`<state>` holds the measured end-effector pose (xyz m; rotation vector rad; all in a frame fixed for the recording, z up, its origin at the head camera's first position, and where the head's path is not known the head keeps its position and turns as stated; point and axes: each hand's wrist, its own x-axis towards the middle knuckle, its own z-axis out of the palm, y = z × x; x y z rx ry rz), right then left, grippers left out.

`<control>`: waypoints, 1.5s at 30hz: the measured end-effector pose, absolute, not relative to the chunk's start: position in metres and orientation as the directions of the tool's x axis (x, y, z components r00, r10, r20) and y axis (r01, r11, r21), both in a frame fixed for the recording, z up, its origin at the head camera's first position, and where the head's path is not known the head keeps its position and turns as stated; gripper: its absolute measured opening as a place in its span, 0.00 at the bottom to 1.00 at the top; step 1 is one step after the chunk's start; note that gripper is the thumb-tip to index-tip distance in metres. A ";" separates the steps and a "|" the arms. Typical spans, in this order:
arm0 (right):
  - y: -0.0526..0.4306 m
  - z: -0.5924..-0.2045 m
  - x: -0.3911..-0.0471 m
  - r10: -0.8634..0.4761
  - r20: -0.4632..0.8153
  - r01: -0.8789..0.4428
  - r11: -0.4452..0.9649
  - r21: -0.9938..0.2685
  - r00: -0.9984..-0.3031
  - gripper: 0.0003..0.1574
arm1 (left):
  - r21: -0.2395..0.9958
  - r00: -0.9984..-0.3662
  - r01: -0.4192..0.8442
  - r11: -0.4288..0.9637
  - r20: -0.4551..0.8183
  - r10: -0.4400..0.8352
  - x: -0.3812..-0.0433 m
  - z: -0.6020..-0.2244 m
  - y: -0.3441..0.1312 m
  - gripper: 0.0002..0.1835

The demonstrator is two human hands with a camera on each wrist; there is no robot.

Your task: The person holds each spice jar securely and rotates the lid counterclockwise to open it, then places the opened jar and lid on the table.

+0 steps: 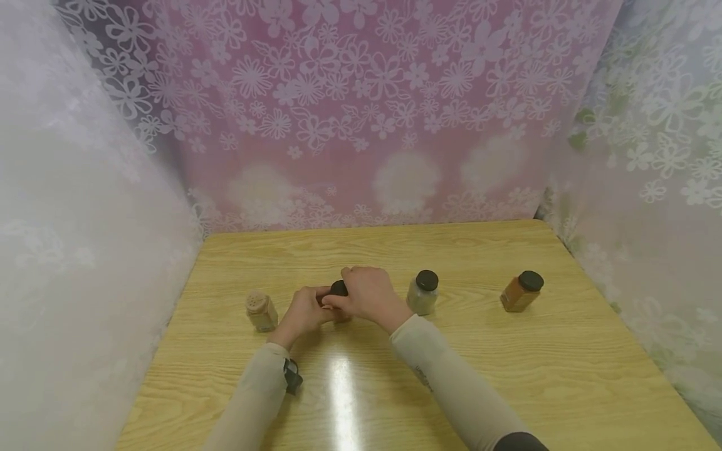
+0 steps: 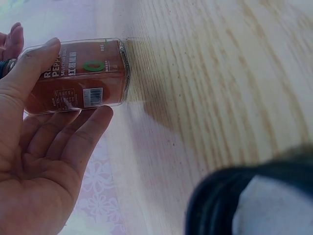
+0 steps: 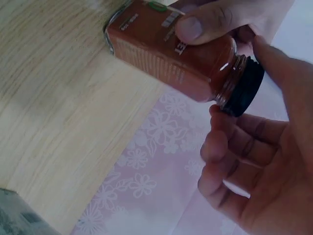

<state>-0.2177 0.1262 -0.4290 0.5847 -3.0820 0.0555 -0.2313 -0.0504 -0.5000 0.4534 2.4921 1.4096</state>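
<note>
A square glass spice jar of red pepper powder point(image 2: 90, 73) stands near the middle of the table, partly hidden by both hands in the head view. My left hand point(image 1: 304, 312) grips its body, thumb on one side and fingers on the other. From the right, my right hand point(image 1: 369, 295) holds the jar's black lid point(image 3: 246, 88) between thumb and fingertips. The lid sits on the jar's neck. In the right wrist view, the left thumb point(image 3: 190, 29) lies across the label.
To the left stands a jar with a beige sifter top point(image 1: 261, 311) and no lid. A black-lidded jar of greyish spice point(image 1: 422, 294) is just right of the hands. Farther right is a black-lidded jar of orange-brown spice point(image 1: 519, 293). Flowered curtains point(image 1: 361, 125) border the wooden table point(image 1: 479, 376).
</note>
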 end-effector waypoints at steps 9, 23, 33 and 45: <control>0.132 -0.424 -0.218 -0.502 0.023 -0.501 0.859 -0.107 -0.865 0.27 | 0.883 -0.918 0.126 0.453 -0.069 0.390 -0.233 -0.497 -0.049 0.23; 0.129 -0.427 -0.216 -0.415 0.036 -0.415 0.910 0.009 -0.909 0.42 | 0.857 -0.922 0.150 0.494 -0.058 0.382 -0.231 -0.501 -0.047 0.23; 0.134 -0.428 -0.215 -0.535 0.095 -0.542 0.837 -0.074 -0.839 0.25 | 0.886 -0.921 0.103 0.452 -0.088 0.381 -0.231 -0.499 -0.047 0.24; 0.138 -0.425 -0.211 -0.580 0.097 -0.587 0.784 -0.201 -0.809 0.24 | 0.879 -0.921 0.153 0.451 -0.038 0.387 -0.232 -0.501 -0.048 0.23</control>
